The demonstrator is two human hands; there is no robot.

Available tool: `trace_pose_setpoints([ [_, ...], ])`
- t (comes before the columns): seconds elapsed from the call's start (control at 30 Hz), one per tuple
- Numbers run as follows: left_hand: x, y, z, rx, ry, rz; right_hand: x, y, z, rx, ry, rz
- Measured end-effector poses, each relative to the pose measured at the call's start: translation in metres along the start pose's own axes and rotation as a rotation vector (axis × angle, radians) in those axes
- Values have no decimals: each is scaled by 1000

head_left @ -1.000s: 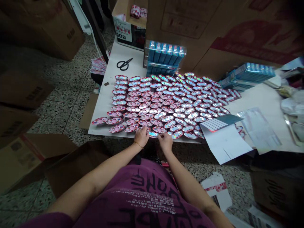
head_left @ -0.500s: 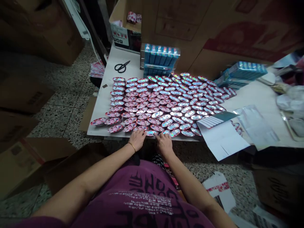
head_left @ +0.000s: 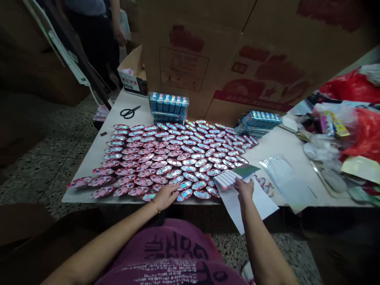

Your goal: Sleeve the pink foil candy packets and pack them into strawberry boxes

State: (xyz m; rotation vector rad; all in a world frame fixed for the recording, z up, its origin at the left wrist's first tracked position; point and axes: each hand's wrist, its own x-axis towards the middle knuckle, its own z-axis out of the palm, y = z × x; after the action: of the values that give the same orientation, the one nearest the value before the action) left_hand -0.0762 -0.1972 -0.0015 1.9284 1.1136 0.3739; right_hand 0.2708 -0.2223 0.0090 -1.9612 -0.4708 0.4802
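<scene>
Many oval pieces with red and pink patterned rims [head_left: 144, 181] stand packed in rows on the white table; those toward the right carry shiny silvery strips on top. My left hand [head_left: 165, 197] rests at the front edge, its fingers stretched over the nearest pieces, gripping none of them. My right hand [head_left: 245, 190] is on a sheet of stickers [head_left: 227, 180] with pale strips and a dark green part. Its fingertips are bent together at the strips' right end. Below lies a white paper sheet [head_left: 261, 206], overhanging the front edge.
Black scissors [head_left: 130, 113] lie at the back left. Clear packs of blue boxes [head_left: 169, 107] and another blue pack [head_left: 261, 119] stand before a large cardboard carton [head_left: 190, 67]. Clear plastic bags [head_left: 286, 178] lie at right, near red bags [head_left: 363, 130]. Another person [head_left: 92, 31] stands at the back left.
My right hand has left the front row and moved right onto the sheet of stickers. My left hand stays at the front pieces. The view has tilted up and turned right.
</scene>
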Motion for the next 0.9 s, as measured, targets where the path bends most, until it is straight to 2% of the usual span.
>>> trace_pose_setpoints([
  [0.1, 39, 34, 22, -169, 19, -32, -12, 7, 8, 221, -188, 245],
  [0.2, 81, 56, 37, -294, 64, -100, -44, 3, 14, 400, -369, 323],
  [0.3, 115, 67, 48, -437, -70, -185, -62, -1, 18, 371, -526, 303],
  [0.33, 123, 68, 51, -488, -102, -193, -61, -1, 18, 287, -558, 246],
  [0.4, 132, 67, 54, -557, -97, -178, -51, -5, 17, 39, -503, 2],
  [0.5, 133, 64, 55, -535, -14, -154, -22, -21, 15, -336, -348, -599],
  [0.57, 130, 63, 53, -496, 34, -167, -3, -39, 17, -513, -372, -943],
  [0.63, 126, 63, 49, -504, 80, -189, 10, -59, 22, -604, -361, -1123],
  [0.73, 121, 62, 45, -548, 120, -191, 17, -81, 35, -622, -239, -1220],
  [0.8, 119, 61, 44, -544, 124, -165, 17, -86, 46, -674, -360, -1339],
  [0.9, 114, 60, 43, -546, 129, -129, 18, -79, 66, -804, -717, -1524],
])
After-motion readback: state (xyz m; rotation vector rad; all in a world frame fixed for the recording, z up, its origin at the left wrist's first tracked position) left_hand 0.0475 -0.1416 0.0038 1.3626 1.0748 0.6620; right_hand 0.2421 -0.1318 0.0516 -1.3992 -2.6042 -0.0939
